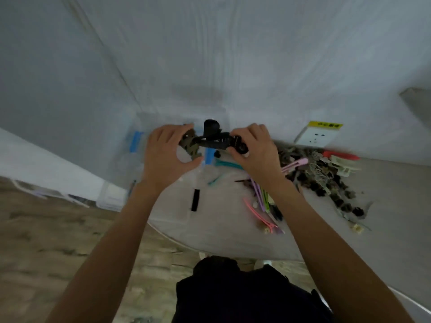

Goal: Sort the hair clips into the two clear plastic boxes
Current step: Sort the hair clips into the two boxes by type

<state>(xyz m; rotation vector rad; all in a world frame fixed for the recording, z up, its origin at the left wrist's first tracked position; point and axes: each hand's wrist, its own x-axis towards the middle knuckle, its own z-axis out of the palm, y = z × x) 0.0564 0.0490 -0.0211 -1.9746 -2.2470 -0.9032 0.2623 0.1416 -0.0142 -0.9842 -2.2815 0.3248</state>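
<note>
Nearest me my dark clothing (245, 292) fills the bottom of the view, with the wood-pattern floor (46, 241) off to my left. My two bare forearms reach forward over the pale rounded counter (221, 236).

On the counter close to me lie a flat black strip clip (195, 200) and, to its right, a loose bunch of long slim pink, lilac and green plastic hair clips (263, 206). Farther right, a big heap of dark and patterned claw clips (324, 180) spreads toward the wall, with a red clip (340, 155) and a cream one (345, 167) at its far edge. A teal slim clip (227, 163) lies just under my right wrist.

My left hand (166, 157) has its fingers curled over a mottled brown claw clip (190, 145), thumb stretched out below it. My right hand (255, 148) pinches one end of a black claw clip (220, 138) between thumb and fingertips. Both are held above two clear plastic boxes with blue latches (137, 142), which sit on the counter's far left against the wall and are blurred.

Beyond, a white wall socket with a yellow label (318, 134) sits on the grey-white wall (210, 54).
</note>
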